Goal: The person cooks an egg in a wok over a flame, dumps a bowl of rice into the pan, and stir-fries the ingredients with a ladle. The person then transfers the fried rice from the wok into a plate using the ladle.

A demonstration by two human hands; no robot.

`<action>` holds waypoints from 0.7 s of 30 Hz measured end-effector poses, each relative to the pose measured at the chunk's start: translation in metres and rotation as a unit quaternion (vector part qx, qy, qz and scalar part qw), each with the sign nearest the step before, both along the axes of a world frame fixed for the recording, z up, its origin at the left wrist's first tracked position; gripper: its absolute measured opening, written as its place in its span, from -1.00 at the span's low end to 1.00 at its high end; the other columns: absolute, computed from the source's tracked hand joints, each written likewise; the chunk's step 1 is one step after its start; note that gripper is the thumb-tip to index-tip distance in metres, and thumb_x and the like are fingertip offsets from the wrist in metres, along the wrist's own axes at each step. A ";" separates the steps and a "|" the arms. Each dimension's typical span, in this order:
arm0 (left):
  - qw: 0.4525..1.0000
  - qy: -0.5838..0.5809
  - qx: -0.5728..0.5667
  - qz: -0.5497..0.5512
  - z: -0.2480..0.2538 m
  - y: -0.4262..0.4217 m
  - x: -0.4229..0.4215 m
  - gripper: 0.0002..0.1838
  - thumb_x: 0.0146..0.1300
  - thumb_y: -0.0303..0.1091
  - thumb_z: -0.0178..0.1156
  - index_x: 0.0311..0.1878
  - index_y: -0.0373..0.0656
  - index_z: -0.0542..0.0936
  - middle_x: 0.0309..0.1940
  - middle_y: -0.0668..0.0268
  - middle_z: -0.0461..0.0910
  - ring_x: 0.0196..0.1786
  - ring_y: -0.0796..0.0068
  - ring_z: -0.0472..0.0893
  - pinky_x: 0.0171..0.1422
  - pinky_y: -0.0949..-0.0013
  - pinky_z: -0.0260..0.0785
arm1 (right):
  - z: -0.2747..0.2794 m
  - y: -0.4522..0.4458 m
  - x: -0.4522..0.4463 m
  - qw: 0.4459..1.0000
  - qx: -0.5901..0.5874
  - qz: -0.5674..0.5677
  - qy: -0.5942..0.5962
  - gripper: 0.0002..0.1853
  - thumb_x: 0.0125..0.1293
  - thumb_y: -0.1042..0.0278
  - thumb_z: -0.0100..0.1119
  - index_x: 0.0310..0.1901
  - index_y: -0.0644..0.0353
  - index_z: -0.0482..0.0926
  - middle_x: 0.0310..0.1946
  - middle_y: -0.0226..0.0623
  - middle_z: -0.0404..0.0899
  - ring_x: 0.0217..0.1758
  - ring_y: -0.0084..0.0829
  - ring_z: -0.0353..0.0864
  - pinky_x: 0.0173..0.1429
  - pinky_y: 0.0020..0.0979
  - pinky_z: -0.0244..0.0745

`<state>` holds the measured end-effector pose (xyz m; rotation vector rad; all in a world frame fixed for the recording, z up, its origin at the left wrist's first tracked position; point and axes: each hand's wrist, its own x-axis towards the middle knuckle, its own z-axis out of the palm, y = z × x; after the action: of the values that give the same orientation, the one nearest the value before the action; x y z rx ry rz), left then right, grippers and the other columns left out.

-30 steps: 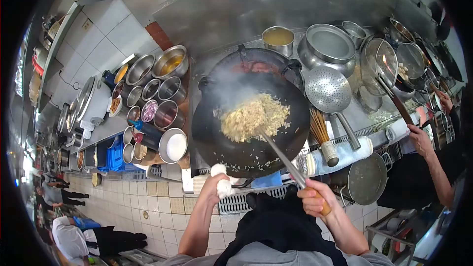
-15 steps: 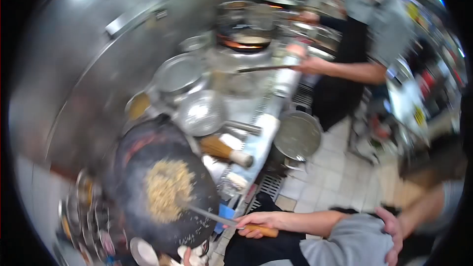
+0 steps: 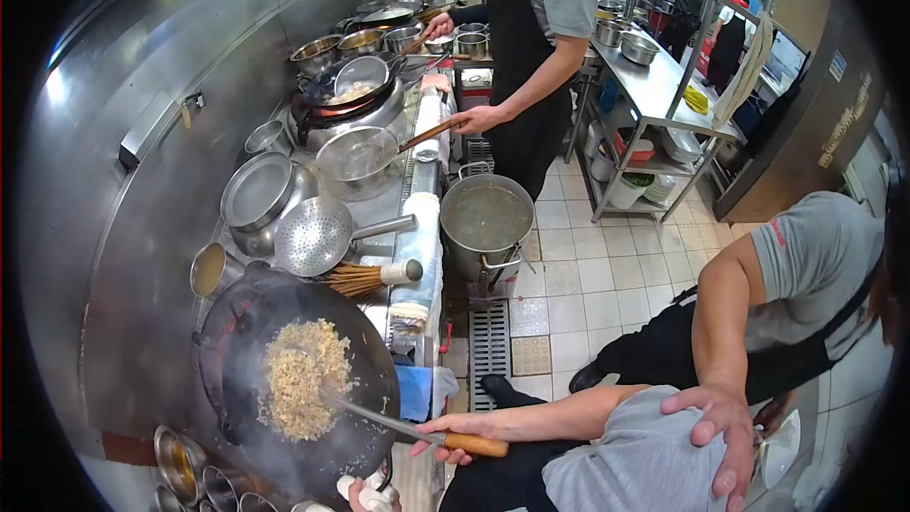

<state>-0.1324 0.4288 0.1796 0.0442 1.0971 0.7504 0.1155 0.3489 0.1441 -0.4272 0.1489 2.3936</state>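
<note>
Fried rice [image 3: 305,374] lies heaped in the middle of a black wok [image 3: 365,341], with faint steam over it. My right hand [image 3: 453,440] is wrapped round the wooden handle of a long metal wok tool [image 3: 389,420], whose head is buried in the rice; I cannot tell if it is a ladle or a spatula. At the bottom edge my left hand [image 3: 358,495] grips a folded white cloth [image 3: 379,495] at the wok's near rim. Most of that hand is cut off. Beyond the wok lie a bamboo brush [image 3: 365,277] and a perforated strainer [image 3: 315,235].
A co-worker's hand [image 3: 716,431] rests against my grey sleeve. Another co-worker [image 3: 536,28] holds a strainer [image 3: 358,159] and another handle farther along the stove. A big pot of water [image 3: 486,213] stands beside the counter. Metal containers [image 3: 180,465] sit at lower left.
My view has swung and become sharper. The wok tool is still in the rice and my right hand still holds it. The co-worker at right shows more fully now.
</note>
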 end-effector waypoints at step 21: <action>0.996 0.074 0.048 0.017 0.020 -0.001 0.018 -0.87 0.08 -0.50 0.08 -0.27 -0.15 0.40 -0.38 0.11 0.54 -0.51 0.27 0.49 -0.56 0.34 0.39 | 0.020 0.018 0.034 0.999 0.012 -0.022 0.046 -0.70 0.49 0.09 -0.16 0.19 -0.16 0.33 -0.60 -0.59 0.14 -0.73 -0.81 0.09 -0.74 -0.71 0.08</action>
<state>-0.1146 0.4282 0.1992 0.1653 1.2044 0.8399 0.1494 0.3673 0.1640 -0.2993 0.1701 2.3712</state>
